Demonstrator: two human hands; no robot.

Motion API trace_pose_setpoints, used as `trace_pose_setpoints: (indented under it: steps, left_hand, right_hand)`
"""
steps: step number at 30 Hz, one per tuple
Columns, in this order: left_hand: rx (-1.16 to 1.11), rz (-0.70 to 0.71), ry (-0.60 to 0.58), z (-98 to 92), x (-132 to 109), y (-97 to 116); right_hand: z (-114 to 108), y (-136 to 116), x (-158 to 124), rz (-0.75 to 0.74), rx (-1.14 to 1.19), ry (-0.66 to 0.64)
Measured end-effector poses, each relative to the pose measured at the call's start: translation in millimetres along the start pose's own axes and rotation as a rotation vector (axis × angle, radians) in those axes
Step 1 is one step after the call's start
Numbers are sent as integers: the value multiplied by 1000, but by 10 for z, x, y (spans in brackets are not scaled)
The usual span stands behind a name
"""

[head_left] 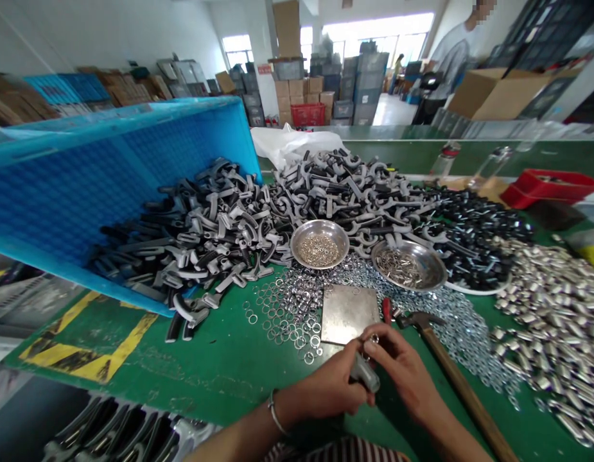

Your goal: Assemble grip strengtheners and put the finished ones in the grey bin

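My left hand [342, 378] is closed around a grey handle-shaped part [365, 373], whose blunt end sticks out toward me. Thumb and fingers of my right hand [397, 362] pinch a small shiny metal ring [374, 339] at the part's far end. Just beyond my hands lies a square steel plate [349, 314]. Loose metal rings [297, 321] are scattered to its left. To the right rest a hammer [451, 366] with a wooden handle and a red-handled tool [386, 310]. Two steel bowls hold small pieces: one bowl [320, 224] tiny rings, the other bowl [438, 269] little pins.
A blue crate [133, 138] tipped on its side spills grey-and-black handles [219, 224] onto the green table [219, 366]. Hooked grey parts [335, 179] are heaped at the back. Silvery cylinders [557, 314], black pieces [474, 224] and a red bin [551, 186] occupy the right.
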State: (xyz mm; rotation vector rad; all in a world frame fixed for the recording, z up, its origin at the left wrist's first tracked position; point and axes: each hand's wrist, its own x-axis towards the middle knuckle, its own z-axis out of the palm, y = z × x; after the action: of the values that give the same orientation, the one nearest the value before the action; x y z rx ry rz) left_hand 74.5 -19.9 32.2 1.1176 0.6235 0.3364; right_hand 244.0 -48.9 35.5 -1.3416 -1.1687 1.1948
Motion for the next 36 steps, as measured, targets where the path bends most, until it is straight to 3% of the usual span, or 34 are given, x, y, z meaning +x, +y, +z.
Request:
trace_pose_setpoints:
  steps: [2, 4, 6, 9, 13, 16, 18, 23, 26, 31, 34, 36]
  left_hand:
    - [-127, -19, -125, -46, -74, 56]
    - [-270, -34, -120, -95, -67, 67]
    - [-343, 2, 66, -154, 1, 54]
    - [-274, 146, 386, -309, 107, 72]
    - [-21, 205, 470, -610, 152, 142]
    - [166, 252, 661, -732, 192, 142]
    - [243, 314, 793, -706, 234, 140]
    - [334, 443, 726, -447, 320, 207]
    - [443, 474, 705, -340, 346, 203]
    - [567, 408, 711, -276, 330, 87]
    - [540, 382, 731, -236, 316, 63]
    - [484, 376, 736, -185, 291, 101]
  right_hand:
    - [-36, -42, 42, 1, -15, -98]
    - [-62, -34, 185, -53, -173, -213]
    - [-102, 29, 448, -179, -471, -236]
    - [-202, 174, 936, -330, -800, -114]
    - [-290, 258, 1297, -379, -877, -106]
    - [-239, 239, 1203, -405, -865, -78]
    - [-144, 233, 1007, -350, -744, -54]
    - [161, 178, 468, 174, 362, -35]
    - [241, 140, 340, 298, 650, -50]
    - [223, 135, 306, 355, 718, -145]
    - [201, 124, 269, 283, 526, -113]
    - [174, 111, 228, 131, 278, -50]
